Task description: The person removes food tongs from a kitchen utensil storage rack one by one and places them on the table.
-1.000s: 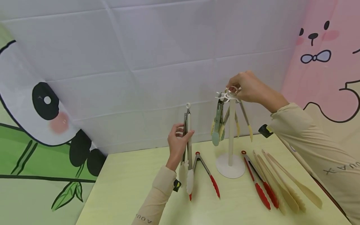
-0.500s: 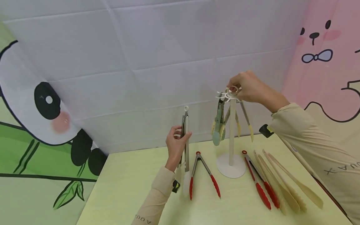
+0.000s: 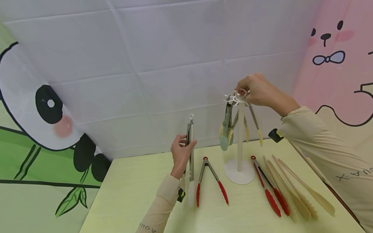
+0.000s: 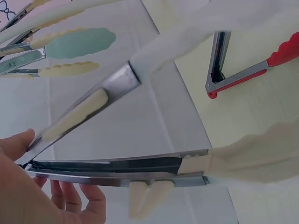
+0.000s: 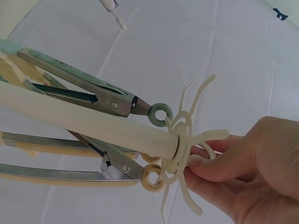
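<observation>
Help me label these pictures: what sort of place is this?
Probably a makeshift tabletop filming corner: a creased, cartoon-printed backdrop rises behind a pale table, where a white stand holds hanging tongs.

"How's the light from the head view?"
"Soft and even. The worktop [image 3: 134,181] looks bright, the cloth backdrop [image 3: 163,64] greyer, and shadows are faint. I can't tell where it comes from."
"And the wrist views?"
"Dimmer. On the left, the white-tipped tongs [image 4: 119,83] glint along the steel, their pale tips [image 4: 187,39] blurred. On the right, soft shading rounds the white rack [image 5: 93,121]."
</observation>
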A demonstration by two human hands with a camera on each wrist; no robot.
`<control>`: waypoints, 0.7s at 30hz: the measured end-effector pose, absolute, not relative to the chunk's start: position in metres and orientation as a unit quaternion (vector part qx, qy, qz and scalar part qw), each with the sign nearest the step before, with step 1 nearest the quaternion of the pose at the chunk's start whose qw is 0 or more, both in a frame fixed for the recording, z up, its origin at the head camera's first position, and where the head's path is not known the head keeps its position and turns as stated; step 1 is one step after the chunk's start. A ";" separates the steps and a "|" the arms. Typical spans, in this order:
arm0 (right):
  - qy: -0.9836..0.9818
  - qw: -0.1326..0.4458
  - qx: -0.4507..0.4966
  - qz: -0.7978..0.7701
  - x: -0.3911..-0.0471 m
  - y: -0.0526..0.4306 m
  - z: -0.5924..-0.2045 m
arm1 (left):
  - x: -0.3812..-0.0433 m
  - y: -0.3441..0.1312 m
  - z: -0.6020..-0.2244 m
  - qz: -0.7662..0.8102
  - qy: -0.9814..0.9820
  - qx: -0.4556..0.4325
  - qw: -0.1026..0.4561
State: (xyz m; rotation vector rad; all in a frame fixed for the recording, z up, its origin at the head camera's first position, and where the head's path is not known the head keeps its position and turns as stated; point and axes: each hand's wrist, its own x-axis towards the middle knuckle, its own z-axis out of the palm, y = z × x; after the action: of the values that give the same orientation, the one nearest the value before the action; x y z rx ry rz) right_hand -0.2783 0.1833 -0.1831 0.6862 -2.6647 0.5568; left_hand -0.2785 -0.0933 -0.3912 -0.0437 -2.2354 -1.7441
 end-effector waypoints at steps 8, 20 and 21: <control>-0.937 0.162 0.238 0.195 -0.277 0.183 -0.182 | -0.277 -0.095 -0.397 -0.587 -0.796 0.014 0.148; -0.936 0.168 0.242 0.194 -0.278 0.184 -0.183 | -0.280 -0.099 -0.407 -0.555 -0.819 0.055 0.137; -0.935 0.169 0.243 0.194 -0.278 0.183 -0.182 | -0.280 -0.099 -0.407 -0.551 -0.821 0.057 0.137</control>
State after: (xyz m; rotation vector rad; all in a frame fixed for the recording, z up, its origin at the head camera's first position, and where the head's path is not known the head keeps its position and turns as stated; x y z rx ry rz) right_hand -0.2777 0.1834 -0.1825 0.6905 -2.6595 0.5518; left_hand -0.2797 -0.0988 -0.4074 0.1644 -2.3769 -1.5953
